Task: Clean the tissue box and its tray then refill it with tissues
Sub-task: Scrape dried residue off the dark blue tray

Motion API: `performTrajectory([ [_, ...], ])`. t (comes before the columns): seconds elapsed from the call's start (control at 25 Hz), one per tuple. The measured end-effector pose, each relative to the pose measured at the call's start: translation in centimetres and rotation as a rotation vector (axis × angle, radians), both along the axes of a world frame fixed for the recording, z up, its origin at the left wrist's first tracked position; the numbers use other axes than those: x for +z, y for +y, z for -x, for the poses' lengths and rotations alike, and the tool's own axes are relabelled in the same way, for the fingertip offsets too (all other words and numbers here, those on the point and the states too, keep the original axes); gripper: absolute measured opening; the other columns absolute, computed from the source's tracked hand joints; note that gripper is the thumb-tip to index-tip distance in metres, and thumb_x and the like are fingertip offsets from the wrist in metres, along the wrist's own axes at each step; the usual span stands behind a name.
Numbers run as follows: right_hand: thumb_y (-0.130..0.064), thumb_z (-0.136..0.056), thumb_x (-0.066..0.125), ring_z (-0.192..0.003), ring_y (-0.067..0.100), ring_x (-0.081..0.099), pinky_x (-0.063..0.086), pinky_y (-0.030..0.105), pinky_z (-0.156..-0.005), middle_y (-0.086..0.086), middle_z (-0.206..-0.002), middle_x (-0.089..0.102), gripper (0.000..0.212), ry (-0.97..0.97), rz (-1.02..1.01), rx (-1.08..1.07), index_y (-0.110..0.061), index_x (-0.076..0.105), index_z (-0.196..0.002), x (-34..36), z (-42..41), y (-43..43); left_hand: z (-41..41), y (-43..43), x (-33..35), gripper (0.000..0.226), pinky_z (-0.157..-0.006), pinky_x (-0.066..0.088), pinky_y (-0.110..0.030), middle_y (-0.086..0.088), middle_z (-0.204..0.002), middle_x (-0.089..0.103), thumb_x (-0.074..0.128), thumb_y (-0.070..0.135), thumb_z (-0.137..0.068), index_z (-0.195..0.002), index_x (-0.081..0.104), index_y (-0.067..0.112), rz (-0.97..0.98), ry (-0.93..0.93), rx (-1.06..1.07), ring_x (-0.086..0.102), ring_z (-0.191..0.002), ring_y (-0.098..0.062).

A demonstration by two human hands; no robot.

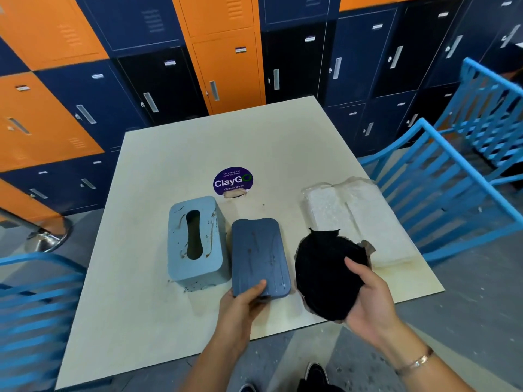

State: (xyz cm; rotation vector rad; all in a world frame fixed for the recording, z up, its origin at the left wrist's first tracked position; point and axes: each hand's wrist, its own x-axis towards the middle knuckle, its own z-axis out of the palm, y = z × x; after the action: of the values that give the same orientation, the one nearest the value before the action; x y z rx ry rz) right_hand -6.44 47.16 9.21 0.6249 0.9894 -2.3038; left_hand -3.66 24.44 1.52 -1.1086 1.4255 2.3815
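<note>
Tray (259, 256) beside tissue box (195, 240), near end gripped by left hand (245, 299); right hand (368, 301) clutches black cloth (325, 273).

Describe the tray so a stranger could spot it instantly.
On the cream table, look between the light-blue tissue box and the black cloth. The tray is the flat slab whose near end the left hand grips. It is darker blue than the box and has no slot.

One box (195, 239), one tray (259, 256), one cloth (325, 273) — two hands (243, 304) (370, 304).
</note>
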Motion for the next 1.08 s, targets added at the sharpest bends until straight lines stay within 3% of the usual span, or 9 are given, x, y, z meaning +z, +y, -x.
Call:
performTrajectory([
  [0.2,-0.041,-0.092,0.052,-0.116,0.033,0.068,0.036,0.059,-0.114,0.014,-0.128,0.069,0.044,0.026,-0.062,0.018,-0.017,0.071,-0.124,-0.9,1.5,-0.4,0.0,0.5,0.2,0.058,-0.089,0.061,-0.047,-0.021,-0.112,0.075,0.081,-0.005,-0.067,-0.123,0.062,-0.004,-0.088,0.041,-0.01,0.074,-0.096,-0.032],
  [0.32,-0.064,-0.094,0.037,-0.122,0.028,0.065,0.034,0.056,-0.116,0.012,-0.133,0.067,0.066,0.046,-0.059,0.048,-0.019,0.062,-0.134,-1.3,2.2,-0.6,0.1,0.7,0.6,0.057,-0.08,0.064,-0.046,-0.02,-0.112,0.074,0.076,-0.01,-0.068,-0.123,0.062,-0.001,-0.166,0.054,0.007,0.071,-0.099,-0.034],
  [0.44,-0.08,-0.087,0.027,-0.123,0.029,0.064,0.037,0.057,-0.114,0.01,-0.134,0.067,0.083,0.02,-0.034,0.064,-0.022,0.061,-0.136,-1.5,2.5,-0.9,-0.3,1.1,1.8,0.047,-0.069,0.064,-0.04,-0.015,-0.101,0.075,0.068,-0.01,-0.077,-0.123,0.062,0.002,-0.22,0.07,-0.012,0.072,-0.086,-0.028],
  [0.56,-0.068,-0.096,0.034,-0.121,0.03,0.065,0.043,0.057,-0.109,0.011,-0.134,0.067,0.067,0.034,-0.081,0.055,-0.022,0.062,-0.136,-1.3,2.7,-1.6,-0.6,1.1,2.7,0.06,-0.06,0.062,-0.037,-0.013,-0.094,0.074,0.075,-0.009,-0.067,-0.124,0.061,0.001,-0.238,0.09,-0.004,0.072,-0.073,-0.022],
  [0.68,-0.054,-0.1,0.042,-0.113,0.027,0.07,0.058,0.051,-0.088,0.008,-0.127,0.071,0.048,0.059,-0.134,0.026,-0.025,0.062,-0.133,-0.5,2.8,-2.3,-0.7,0.5,3.7,0.067,-0.06,0.061,-0.038,-0.014,-0.101,0.075,0.072,-0.002,-0.062,-0.129,0.059,0.0,-0.263,0.12,0.009,0.073,-0.081,-0.025],
  [0.8,-0.038,-0.102,0.049,-0.117,0.026,0.067,0.054,0.05,-0.095,0.007,-0.13,0.069,0.033,0.133,-0.184,-0.068,-0.027,0.061,-0.13,0.3,2.8,-3.0,-0.9,-0.4,4.9,0.074,-0.061,0.061,-0.038,-0.014,-0.107,0.075,0.074,-0.002,-0.06,-0.132,0.056,0.003,-0.276,0.167,-0.005,0.075,-0.089,-0.027],
  [0.88,-0.029,-0.098,0.054,-0.113,0.025,0.07,0.057,0.047,-0.089,0.011,-0.129,0.069,0.026,0.193,-0.211,-0.108,-0.022,0.062,-0.122,1.2,2.8,-3.5,-0.9,-0.8,5.7,0.085,-0.06,0.06,-0.038,-0.012,-0.105,0.075,0.081,0.002,-0.052,-0.132,0.055,0.004,-0.302,0.197,0.004,0.075,-0.088,-0.025],
  [1.0,-0.02,-0.089,0.059,-0.101,0.022,0.074,0.061,0.039,-0.067,0.01,-0.119,0.073,0.033,0.291,-0.183,-0.15,-0.02,0.061,-0.122,3.6,2.2,-5.0,-0.9,-1.5,6.9,0.09,-0.067,0.061,-0.045,-0.013,-0.111,0.073,0.081,0.004,-0.043,-0.13,0.058,0.007,-0.382,0.263,0.046,0.075,-0.095,-0.026],
  [1.08,-0.019,-0.085,0.059,-0.097,0.02,0.075,0.061,0.034,-0.063,0.006,-0.115,0.075,0.038,0.329,-0.171,-0.172,-0.022,0.063,-0.123,5.0,1.7,-6.0,-0.9,-2.0,8.1,0.088,-0.074,0.06,-0.056,-0.017,-0.116,0.071,0.077,-0.002,-0.046,-0.131,0.058,0.006,-0.465,0.306,0.042,0.072,-0.102,-0.032],
])
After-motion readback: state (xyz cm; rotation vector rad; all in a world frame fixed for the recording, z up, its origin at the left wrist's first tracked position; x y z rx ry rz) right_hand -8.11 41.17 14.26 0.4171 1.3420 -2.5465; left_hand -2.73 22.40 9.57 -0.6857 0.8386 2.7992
